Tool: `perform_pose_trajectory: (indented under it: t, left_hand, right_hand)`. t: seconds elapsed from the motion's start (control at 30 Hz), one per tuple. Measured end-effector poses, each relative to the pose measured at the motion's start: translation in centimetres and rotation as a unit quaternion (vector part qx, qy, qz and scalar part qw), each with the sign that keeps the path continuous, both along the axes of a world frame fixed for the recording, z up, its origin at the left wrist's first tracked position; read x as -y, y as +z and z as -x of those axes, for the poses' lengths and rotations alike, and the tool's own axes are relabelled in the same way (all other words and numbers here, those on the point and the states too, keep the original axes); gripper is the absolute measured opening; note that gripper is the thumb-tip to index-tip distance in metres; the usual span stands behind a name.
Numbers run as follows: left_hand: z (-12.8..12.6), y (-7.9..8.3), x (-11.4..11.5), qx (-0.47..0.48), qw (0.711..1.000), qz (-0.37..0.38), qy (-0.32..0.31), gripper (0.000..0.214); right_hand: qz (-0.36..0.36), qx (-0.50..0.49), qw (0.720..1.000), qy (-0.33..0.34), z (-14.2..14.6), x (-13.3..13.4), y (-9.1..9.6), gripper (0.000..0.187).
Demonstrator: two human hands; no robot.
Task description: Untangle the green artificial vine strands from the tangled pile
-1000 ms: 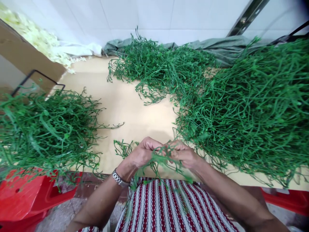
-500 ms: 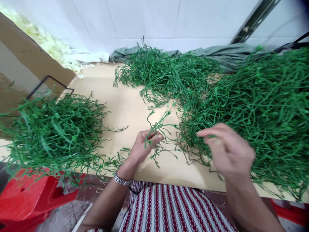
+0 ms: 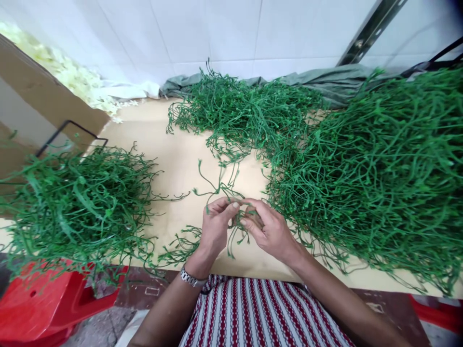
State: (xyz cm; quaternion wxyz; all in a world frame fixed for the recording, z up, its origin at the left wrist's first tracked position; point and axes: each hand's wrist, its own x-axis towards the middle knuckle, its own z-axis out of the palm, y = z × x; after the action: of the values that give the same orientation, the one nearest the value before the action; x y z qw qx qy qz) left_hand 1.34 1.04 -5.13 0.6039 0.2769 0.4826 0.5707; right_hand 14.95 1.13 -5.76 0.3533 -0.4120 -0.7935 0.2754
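Note:
My left hand (image 3: pixel 216 225) and my right hand (image 3: pixel 267 230) meet over the near middle of a tan board (image 3: pixel 173 149). Both pinch the same small bunch of green plastic stems (image 3: pixel 220 185), whose thin branches stick up and hang down between the fingers. A metal watch (image 3: pixel 190 278) is on my left wrist. A big heap of green stems (image 3: pixel 372 164) lies just right of my right hand. A smaller heap of green stems (image 3: pixel 75 202) lies to the left. A few loose stems (image 3: pixel 181 241) rest under my left wrist.
A third heap of stems (image 3: pixel 238 111) lies at the back by a grey-green cloth (image 3: pixel 325 82) and white tiled wall. Pale flower parts (image 3: pixel 72 77) are piled back left. A red stool (image 3: pixel 43 303) stands low left. My striped lap (image 3: pixel 260 313) is below.
My right hand has come back from the big heap on the right to join my left hand on the bunch of stems. The bunch now sits between both hands.

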Motion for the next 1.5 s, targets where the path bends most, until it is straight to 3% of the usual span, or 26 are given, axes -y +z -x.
perform_pose_trajectory:
  t: [0.3, 0.47, 0.63, 0.83, 1.07, 1.17, 1.37, 1.5]
  left_hand:
    - [0.0, -0.2, 0.0, 0.042, 0.999, 0.003, 0.003, 0.007]
    - [-0.2, -0.2, 0.2, 0.039, 0.999, 0.015, 0.011, 0.009]
    - [-0.3, -0.3, 0.2, 0.004, 1.0, -0.009, 0.023, 0.009]
    - [0.2, -0.5, 0.6, -0.085, 0.996, -0.029, -0.016, 0.009]
    - [1.0, 0.5, 0.3, -0.114, 0.988, -0.021, -0.101, 0.015]
    - [0.8, 0.7, 0.1, -0.12, 0.989, -0.014, -0.088, 0.011]
    - [0.2, 0.4, 0.0, -0.167, 0.986, 0.006, -0.013, 0.01]
    - [0.0, 0.4, -0.2, -0.163, 0.986, -0.005, -0.022, 0.009]
  right_hand:
    - [0.059, -0.029, 0.998, -0.017, 0.7, 0.3, -0.2, 0.035]
    - [0.057, -0.02, 0.998, -0.019, 0.4, 0.2, -0.3, 0.035]
    - [0.079, -0.023, 0.996, 0.032, -0.1, -0.3, -0.5, 0.029]
    - [0.061, 0.039, 0.997, 0.037, -0.6, -0.8, -0.7, 0.008]
    - [0.006, 0.053, 0.998, 0.014, -0.5, -0.7, 0.0, 0.011]
    - [0.017, 0.023, 0.999, 0.014, -0.3, -0.6, 0.0, 0.009]
    - [0.114, 0.004, 0.993, 0.004, 0.0, -0.4, -0.1, 0.013]
    - [0.064, 0.013, 0.998, -0.007, 0.0, -0.6, -0.2, 0.019]
